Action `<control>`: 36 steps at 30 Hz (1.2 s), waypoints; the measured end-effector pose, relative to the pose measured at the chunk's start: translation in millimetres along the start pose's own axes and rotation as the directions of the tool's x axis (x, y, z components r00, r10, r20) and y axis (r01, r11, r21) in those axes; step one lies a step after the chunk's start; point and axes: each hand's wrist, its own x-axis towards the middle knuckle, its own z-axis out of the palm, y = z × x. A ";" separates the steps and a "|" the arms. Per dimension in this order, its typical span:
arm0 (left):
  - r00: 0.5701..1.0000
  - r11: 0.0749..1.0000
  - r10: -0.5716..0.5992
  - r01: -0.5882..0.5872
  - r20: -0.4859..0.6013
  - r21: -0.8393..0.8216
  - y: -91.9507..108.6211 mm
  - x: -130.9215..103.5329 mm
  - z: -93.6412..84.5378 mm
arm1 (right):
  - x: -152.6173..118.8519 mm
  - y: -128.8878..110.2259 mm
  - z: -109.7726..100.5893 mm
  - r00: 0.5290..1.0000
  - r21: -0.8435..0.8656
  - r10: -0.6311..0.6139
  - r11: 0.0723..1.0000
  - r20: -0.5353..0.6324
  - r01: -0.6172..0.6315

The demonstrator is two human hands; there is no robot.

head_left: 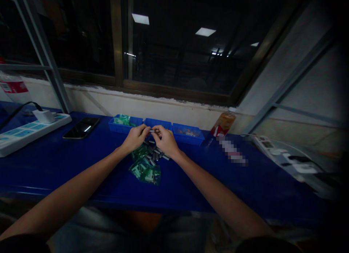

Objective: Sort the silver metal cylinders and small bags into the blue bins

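Observation:
My left hand [136, 137] and my right hand [165, 139] meet above the blue table, their fingertips closed on the two ends of a small metal cylinder [152, 131]. Beneath them lies a loose pile of similar metal cylinders [156, 155], partly hidden by my hands. Green plastic bags [145, 171] with small pieces inside lie in front of the pile. Just behind my hands stand a blue bin with green bags [122, 120], a middle blue bin [158, 123] whose contents are mostly hidden, and a right blue bin [188, 133] holding small parts.
On the left are a black phone [81, 128], a white power strip [35, 133] and a bottle [15, 87]. An orange drink bottle [224, 124] stands at the right, near another power strip [289, 160]. Behind the table [109, 180] are a wall and window.

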 end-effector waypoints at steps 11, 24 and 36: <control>0.934 0.938 0.063 -0.175 0.351 0.300 -37.4 -1.3 -16.4 | 25.7 59.3 -30.0 0.976 -0.655 0.217 0.734 -0.024 -0.179; 0.911 0.862 -0.135 -0.087 0.390 0.500 -52.4 -7.4 -21.4 | -9.1 22.2 -24.0 0.999 -0.563 0.000 0.826 -0.037 -0.020; 0.923 0.892 0.044 -0.208 0.381 0.401 -22.2 -9.8 -17.7 | -33.2 5.2 -23.4 0.991 -0.351 -0.010 0.935 0.132 0.056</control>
